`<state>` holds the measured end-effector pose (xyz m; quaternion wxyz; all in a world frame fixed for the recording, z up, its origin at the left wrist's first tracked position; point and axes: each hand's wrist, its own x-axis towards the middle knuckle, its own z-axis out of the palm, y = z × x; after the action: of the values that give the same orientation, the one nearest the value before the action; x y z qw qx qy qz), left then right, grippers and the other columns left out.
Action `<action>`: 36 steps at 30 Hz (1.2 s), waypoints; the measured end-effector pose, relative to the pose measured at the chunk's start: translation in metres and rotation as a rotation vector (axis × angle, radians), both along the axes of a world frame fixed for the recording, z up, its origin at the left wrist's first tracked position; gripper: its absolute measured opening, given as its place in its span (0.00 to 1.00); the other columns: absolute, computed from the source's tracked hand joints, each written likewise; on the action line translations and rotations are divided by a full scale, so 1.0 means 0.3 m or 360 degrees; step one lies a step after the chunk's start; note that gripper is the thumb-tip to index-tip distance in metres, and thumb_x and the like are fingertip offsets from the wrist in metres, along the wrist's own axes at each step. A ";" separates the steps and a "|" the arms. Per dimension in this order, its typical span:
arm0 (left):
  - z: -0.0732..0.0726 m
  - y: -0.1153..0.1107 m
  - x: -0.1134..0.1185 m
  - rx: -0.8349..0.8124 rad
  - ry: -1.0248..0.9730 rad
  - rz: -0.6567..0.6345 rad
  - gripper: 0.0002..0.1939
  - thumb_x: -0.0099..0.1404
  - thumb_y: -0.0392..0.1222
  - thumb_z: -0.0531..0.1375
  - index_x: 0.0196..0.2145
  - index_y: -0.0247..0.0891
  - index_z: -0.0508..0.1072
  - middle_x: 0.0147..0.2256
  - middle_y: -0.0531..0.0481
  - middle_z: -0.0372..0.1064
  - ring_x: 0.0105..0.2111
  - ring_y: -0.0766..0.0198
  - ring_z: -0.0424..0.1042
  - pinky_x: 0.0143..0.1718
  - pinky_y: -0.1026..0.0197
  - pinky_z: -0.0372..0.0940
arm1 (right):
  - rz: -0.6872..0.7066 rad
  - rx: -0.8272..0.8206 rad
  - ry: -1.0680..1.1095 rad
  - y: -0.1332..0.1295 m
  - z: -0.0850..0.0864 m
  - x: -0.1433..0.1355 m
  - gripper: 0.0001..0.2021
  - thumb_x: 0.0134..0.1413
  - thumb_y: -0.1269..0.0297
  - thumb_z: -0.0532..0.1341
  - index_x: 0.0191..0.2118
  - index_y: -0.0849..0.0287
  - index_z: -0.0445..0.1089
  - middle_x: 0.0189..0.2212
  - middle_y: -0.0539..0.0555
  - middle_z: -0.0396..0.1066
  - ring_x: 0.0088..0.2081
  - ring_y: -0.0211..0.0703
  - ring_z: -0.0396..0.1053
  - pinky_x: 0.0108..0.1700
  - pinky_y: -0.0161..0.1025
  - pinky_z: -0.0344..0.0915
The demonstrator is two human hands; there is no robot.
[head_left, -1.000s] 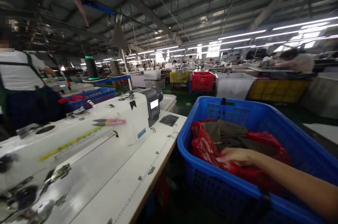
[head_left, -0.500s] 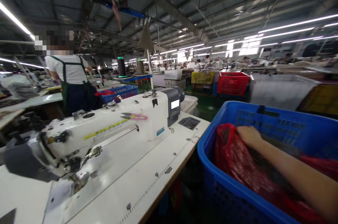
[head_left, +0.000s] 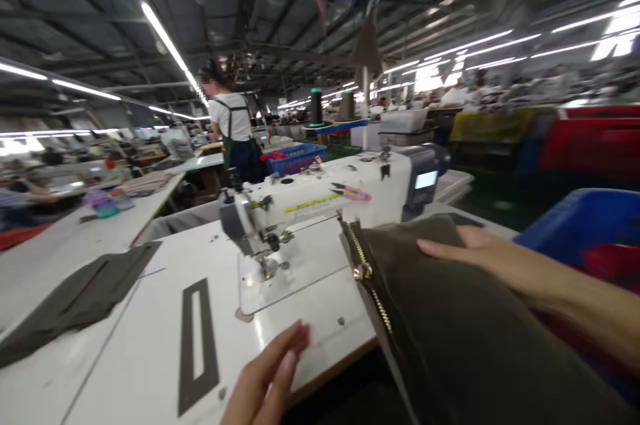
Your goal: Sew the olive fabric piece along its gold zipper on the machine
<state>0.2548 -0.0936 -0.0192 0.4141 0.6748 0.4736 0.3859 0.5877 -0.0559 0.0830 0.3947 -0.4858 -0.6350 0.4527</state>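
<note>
My right hand [head_left: 470,253] grips a dark olive fabric piece [head_left: 465,325], thumb on top and the other fingers hidden beneath it. A gold zipper [head_left: 364,270] runs along the fabric's left edge. Over the front edge of the table, my left hand [head_left: 273,375] is empty, its fingers slightly apart, left of the fabric. Behind both hands stands a white sewing machine [head_left: 380,195], with pink-handled scissors [head_left: 353,192] and a yellow tape strip on its arm. A dark rectangular frame piece [head_left: 199,348] lies flat on the white table [head_left: 145,351].
Another olive fabric piece [head_left: 83,298] lies at the left of the table. A blue basket [head_left: 570,218] with red plastic stands at the right. Thread cones [head_left: 316,108] rise behind the machine. A person in a white shirt [head_left: 235,121] stands farther back.
The view has swung left. My right hand has come out of the blue basket and now holds the zippered fabric over the table's edge. My left hand has come into view.
</note>
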 end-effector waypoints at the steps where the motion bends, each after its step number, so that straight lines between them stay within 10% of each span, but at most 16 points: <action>1: 0.011 0.006 0.033 -0.0252 -0.0355 -0.0061 0.32 0.63 0.68 0.47 0.52 0.45 0.69 0.45 0.43 0.72 0.43 0.52 0.73 0.46 0.48 0.67 | 0.0094 -0.0024 0.0016 0.037 -0.054 -0.086 0.24 0.51 0.42 0.60 0.42 0.58 0.74 0.38 0.57 0.73 0.39 0.56 0.71 0.42 0.48 0.71; 4: 0.020 0.059 0.088 -0.0788 -0.1050 -0.0067 0.43 0.57 0.75 0.45 0.46 0.32 0.72 0.32 0.41 0.72 0.30 0.59 0.72 0.34 0.58 0.68 | 0.0045 0.0086 -0.0196 0.150 -0.220 -0.270 0.27 0.47 0.38 0.58 0.38 0.60 0.74 0.38 0.58 0.73 0.42 0.58 0.70 0.47 0.50 0.68; 8: -0.010 0.089 0.030 -0.0887 -0.1034 0.0146 0.36 0.57 0.68 0.57 0.47 0.31 0.70 0.36 0.42 0.70 0.32 0.60 0.71 0.34 0.61 0.65 | -0.0067 0.0180 -0.0302 0.243 -0.358 -0.367 0.29 0.44 0.37 0.57 0.38 0.60 0.73 0.40 0.59 0.72 0.45 0.63 0.68 0.50 0.55 0.64; 13: -0.007 0.070 -0.091 0.0121 -0.0034 0.0429 0.21 0.62 0.44 0.60 0.52 0.39 0.67 0.54 0.40 0.62 0.52 0.52 0.63 0.48 0.51 0.62 | -0.0067 0.0174 -0.0320 0.250 -0.374 -0.379 0.28 0.44 0.36 0.57 0.38 0.57 0.73 0.39 0.56 0.73 0.42 0.60 0.69 0.46 0.49 0.68; 16: 0.051 0.111 -0.136 0.0914 0.0628 0.0134 0.11 0.67 0.34 0.53 0.42 0.42 0.73 0.44 0.48 0.71 0.46 0.60 0.67 0.50 0.53 0.58 | 0.0030 0.0121 -0.0238 0.245 -0.352 -0.401 0.28 0.45 0.36 0.57 0.37 0.58 0.73 0.38 0.56 0.73 0.41 0.58 0.70 0.45 0.46 0.68; 21: 0.137 0.236 -0.129 0.1479 0.1502 -0.0601 0.10 0.68 0.32 0.52 0.36 0.37 0.73 0.38 0.50 0.72 0.42 0.61 0.67 0.48 0.55 0.57 | 0.0084 -0.0044 -0.0145 0.269 -0.350 -0.431 0.27 0.42 0.38 0.59 0.37 0.59 0.72 0.37 0.57 0.73 0.39 0.59 0.70 0.46 0.47 0.67; 26: 0.122 0.311 -0.099 0.1709 0.1801 -0.1164 0.12 0.65 0.31 0.55 0.25 0.37 0.72 0.31 0.51 0.68 0.39 0.60 0.66 0.56 0.53 0.53 | 0.0145 -0.0275 0.0042 0.290 -0.387 -0.413 0.25 0.37 0.40 0.65 0.34 0.59 0.72 0.36 0.57 0.73 0.42 0.62 0.68 0.48 0.50 0.66; 36: 0.136 0.327 -0.073 0.1642 0.1832 -0.1364 0.11 0.66 0.30 0.53 0.29 0.34 0.72 0.32 0.46 0.70 0.36 0.61 0.68 0.55 0.56 0.56 | 0.0390 -0.0641 0.0411 0.257 -0.347 -0.404 0.26 0.41 0.42 0.66 0.37 0.63 0.72 0.37 0.62 0.72 0.42 0.59 0.70 0.47 0.50 0.67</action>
<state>0.2328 0.0043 0.0215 -0.1355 0.9867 0.0817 -0.0366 0.4664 0.0211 -0.0212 0.3100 -0.4122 -0.5306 0.6726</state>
